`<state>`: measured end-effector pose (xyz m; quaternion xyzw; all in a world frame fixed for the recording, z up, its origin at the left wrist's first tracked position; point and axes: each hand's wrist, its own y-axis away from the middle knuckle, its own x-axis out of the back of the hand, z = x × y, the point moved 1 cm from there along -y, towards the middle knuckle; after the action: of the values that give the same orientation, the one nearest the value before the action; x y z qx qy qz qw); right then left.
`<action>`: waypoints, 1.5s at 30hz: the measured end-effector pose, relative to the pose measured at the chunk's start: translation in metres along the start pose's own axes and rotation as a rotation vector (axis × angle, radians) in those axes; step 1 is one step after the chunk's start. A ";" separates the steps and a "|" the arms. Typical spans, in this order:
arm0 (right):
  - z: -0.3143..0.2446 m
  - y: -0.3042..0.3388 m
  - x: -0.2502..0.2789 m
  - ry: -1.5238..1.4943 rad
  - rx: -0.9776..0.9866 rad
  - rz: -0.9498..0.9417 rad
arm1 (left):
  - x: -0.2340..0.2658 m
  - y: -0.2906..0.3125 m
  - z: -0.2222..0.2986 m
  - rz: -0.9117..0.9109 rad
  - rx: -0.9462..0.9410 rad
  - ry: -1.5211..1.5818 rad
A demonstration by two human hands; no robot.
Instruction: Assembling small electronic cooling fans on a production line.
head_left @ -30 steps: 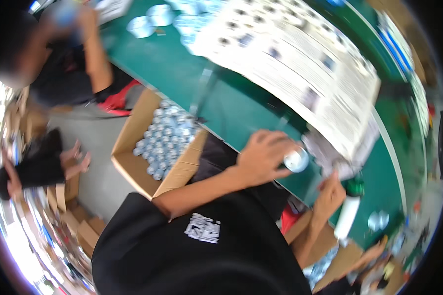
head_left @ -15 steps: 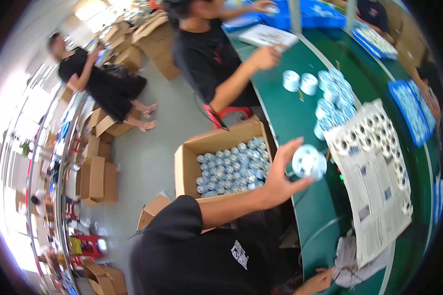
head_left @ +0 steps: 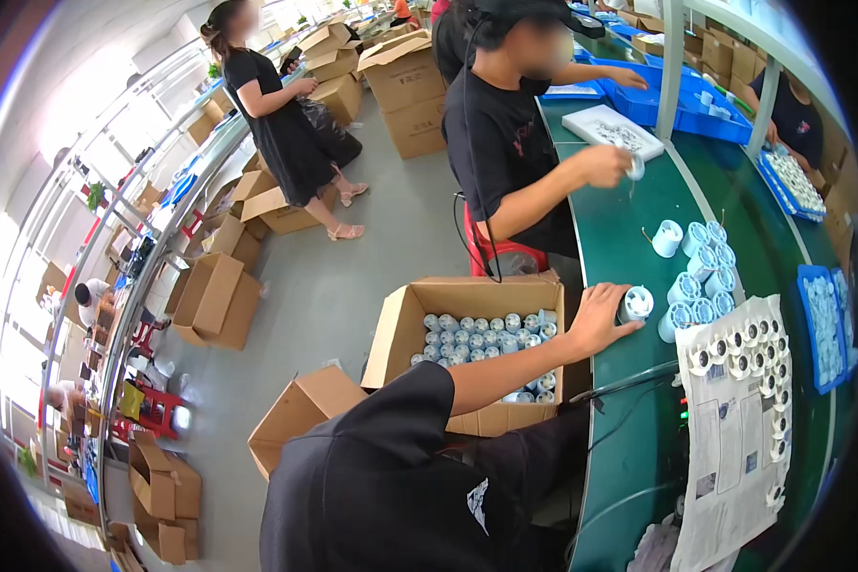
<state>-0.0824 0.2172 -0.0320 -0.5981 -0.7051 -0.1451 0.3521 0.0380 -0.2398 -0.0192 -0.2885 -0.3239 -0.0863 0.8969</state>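
My left hand (head_left: 601, 319) reaches over the near edge of the green table (head_left: 629, 400). Its thumb and fingers close around a light-blue cylindrical housing (head_left: 637, 304) with a white slotted top, low over the tabletop or resting on it. Just beyond stands a cluster of similar light-blue housings (head_left: 704, 262), some with short wires. To its right, a printed paper sheet (head_left: 725, 448) carries rows of small white round parts with dark centres (head_left: 739, 357). Under my left forearm, an open cardboard box (head_left: 398, 334) holds many such housings (head_left: 486, 336). My right hand is out of view.
A co-worker's hand (head_left: 602, 167) holds a small pale part beside a white tray (head_left: 612, 133). Blue trays (head_left: 822, 329) line the far side. Black cables (head_left: 629, 379) cross the table near the paper sheet. Another open carton (head_left: 305, 400) stands beside the box.
My left hand has lowered the housing from near the camera toward the tabletop. The view has shifted, and my right hand, near the grey cloth before, has left it.
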 end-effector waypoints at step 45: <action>-0.045 0.003 0.005 -0.336 -0.216 0.028 | -0.004 -0.021 -0.028 0.077 -0.044 -0.141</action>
<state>-0.0650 0.1934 0.0027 -0.6578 -0.7260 -0.1133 0.1652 0.0424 -0.2731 -0.0298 -0.3259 -0.3731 -0.0381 0.8679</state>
